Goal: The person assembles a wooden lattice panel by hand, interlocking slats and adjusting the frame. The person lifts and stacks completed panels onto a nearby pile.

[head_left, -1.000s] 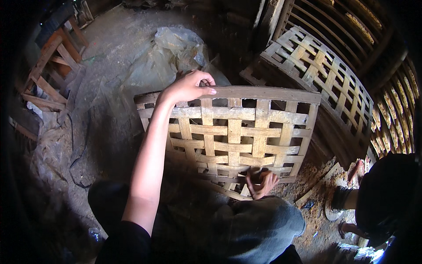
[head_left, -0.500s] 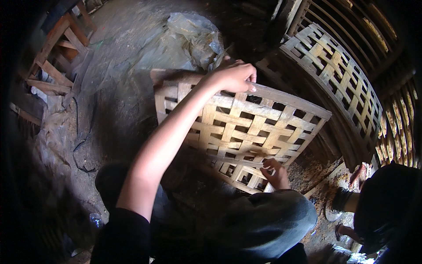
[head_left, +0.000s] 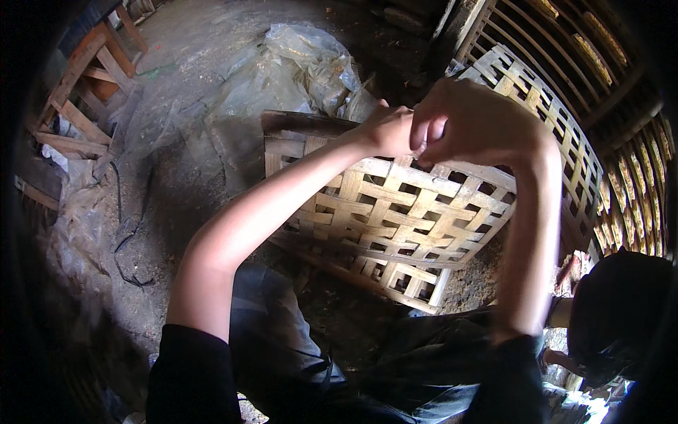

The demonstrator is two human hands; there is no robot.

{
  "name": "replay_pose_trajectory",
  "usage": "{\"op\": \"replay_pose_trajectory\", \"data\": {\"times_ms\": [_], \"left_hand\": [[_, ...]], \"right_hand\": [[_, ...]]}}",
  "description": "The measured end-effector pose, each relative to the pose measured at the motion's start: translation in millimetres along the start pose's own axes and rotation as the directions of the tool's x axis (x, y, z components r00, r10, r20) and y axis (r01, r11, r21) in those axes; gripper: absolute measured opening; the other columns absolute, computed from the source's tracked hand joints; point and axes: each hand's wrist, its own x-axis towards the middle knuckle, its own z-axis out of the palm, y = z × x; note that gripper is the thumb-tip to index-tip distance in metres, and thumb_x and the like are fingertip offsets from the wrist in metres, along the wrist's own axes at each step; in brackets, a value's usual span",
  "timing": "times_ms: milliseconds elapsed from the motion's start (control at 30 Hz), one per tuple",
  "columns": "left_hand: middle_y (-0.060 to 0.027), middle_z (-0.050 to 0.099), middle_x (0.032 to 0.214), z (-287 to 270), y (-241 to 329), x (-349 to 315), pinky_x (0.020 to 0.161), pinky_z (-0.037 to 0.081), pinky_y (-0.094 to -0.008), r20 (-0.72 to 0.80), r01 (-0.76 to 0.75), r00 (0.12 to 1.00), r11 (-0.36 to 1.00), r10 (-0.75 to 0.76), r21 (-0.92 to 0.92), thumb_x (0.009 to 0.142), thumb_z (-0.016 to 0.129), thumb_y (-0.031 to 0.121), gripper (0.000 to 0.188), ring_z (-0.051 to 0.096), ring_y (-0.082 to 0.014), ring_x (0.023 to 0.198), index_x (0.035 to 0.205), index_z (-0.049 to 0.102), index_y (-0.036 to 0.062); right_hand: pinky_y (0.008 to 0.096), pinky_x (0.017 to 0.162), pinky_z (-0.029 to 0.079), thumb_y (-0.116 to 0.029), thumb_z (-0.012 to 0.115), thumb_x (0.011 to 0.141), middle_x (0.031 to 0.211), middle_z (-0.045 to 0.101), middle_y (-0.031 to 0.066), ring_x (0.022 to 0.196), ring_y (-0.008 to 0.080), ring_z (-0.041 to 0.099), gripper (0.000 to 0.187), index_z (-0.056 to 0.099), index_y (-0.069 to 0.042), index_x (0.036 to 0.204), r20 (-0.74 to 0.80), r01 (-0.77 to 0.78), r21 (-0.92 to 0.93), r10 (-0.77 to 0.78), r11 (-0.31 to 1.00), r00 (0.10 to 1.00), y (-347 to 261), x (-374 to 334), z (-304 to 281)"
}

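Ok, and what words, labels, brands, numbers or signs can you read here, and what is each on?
None can be read.
The woven panel at the two hands shows no lettering.
None can be made out on the crumpled plastic sheet.
The pale scraps at lower right are too glaring to tell.

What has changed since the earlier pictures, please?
The right hand rose from near the lower edge of the woven panel to its upper edge, beside the left hand; its grip is unclear. The panel's right end dipped. The left hand stayed at the upper edge.
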Motion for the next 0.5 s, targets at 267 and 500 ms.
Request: {"op": "replay_pose_trajectory", "data": {"times_ms": [267,500], "left_hand": [[-0.0064,0.066,0.091,1.7,23.6,0.0,0.089,0.034,-0.0407,0.085,0.083,0.993,0.996,-0.086,0.034,0.077,0.068,0.030,0.025,0.061,-0.0222,0.095,0.091,0.064,0.0101],[-0.0056,0.065,0.092,4.6,33.5,-1.5,0.090,0.033,-0.0427,0.099,0.112,0.988,0.992,-0.117,0.057,0.077,0.070,0.030,0.025,0.059,-0.0218,0.097,0.090,0.063,0.0098]], "right_hand": [[0.0316,0.061,0.051,-0.025,0.070,0.077,0.070,0.068,0.0086,0.062,0.0192,0.066,0.019,0.072,-0.016,0.092,-0.348,-0.449,0.637,0.754,0.626,0.557,-24.2,-2.3,192.7],[0.0347,0.062,0.051,-0.026,0.067,0.079,0.073,0.068,0.0094,0.066,0.0238,0.066,0.021,0.071,-0.013,0.095,-0.346,-0.463,0.706,0.832,0.536,0.435,-24.5,10.9,251.5]]}}
